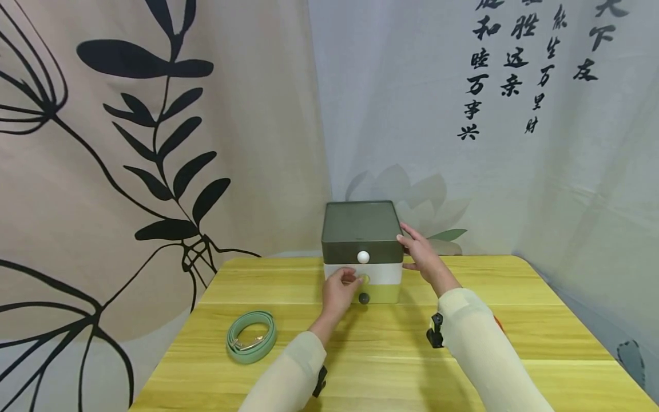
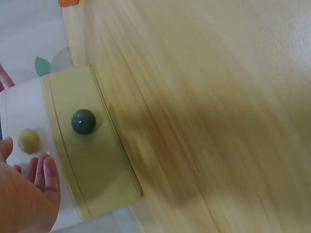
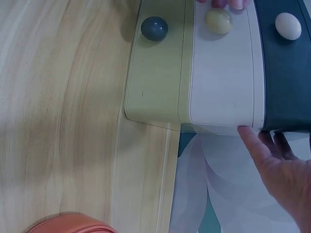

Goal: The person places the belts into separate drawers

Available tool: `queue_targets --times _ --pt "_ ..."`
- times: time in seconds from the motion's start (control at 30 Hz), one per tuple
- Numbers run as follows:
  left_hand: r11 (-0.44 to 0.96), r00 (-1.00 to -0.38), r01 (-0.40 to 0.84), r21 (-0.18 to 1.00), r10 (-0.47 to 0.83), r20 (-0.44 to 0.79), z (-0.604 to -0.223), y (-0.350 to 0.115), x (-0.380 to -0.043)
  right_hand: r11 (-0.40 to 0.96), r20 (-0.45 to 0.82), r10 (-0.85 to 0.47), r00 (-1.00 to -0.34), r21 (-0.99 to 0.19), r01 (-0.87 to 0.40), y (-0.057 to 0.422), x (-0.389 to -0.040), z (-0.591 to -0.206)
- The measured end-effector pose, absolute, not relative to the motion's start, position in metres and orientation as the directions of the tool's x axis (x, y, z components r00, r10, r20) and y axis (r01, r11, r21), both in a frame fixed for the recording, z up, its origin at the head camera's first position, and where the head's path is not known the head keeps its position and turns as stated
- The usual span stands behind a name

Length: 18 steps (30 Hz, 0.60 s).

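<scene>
A small three-drawer box (image 1: 360, 223) stands towards the back of the table. Its top drawer is dark green with a white knob (image 1: 363, 257), the middle one white with a yellowish knob (image 2: 29, 141), the bottom one yellow-green with a dark knob (image 2: 83, 121). All the drawers sit closed. My left hand (image 1: 337, 292) is at the middle drawer, thumb and fingers spread on either side of the yellowish knob, with a small gap visible in the left wrist view. My right hand (image 3: 286, 170) rests its fingertips against the box's right side, fingers extended.
A green coiled belt (image 1: 251, 337) with a metal buckle lies on the wooden table (image 1: 381, 366), left of my left forearm. An orange-red rounded thing (image 3: 73, 224) lies to the right, mostly hidden by my right sleeve in the head view. A printed curtain (image 1: 268, 143) hangs behind the table.
</scene>
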State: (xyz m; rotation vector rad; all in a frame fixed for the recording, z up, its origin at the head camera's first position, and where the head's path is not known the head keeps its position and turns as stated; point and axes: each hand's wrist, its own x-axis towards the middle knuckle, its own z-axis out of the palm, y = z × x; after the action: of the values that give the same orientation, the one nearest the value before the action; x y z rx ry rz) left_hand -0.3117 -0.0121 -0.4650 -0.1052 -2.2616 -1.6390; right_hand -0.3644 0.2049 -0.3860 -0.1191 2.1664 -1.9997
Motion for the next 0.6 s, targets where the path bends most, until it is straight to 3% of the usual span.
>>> queue_targets --times 0.6 --pt "0.361 -0.943 0.211 0.908 -0.169 0.286 -0.477 -0.005 -0.312 0.07 -0.093 -0.192 -0.977 -0.994 0.081 0.202 -0.363 -0.384"
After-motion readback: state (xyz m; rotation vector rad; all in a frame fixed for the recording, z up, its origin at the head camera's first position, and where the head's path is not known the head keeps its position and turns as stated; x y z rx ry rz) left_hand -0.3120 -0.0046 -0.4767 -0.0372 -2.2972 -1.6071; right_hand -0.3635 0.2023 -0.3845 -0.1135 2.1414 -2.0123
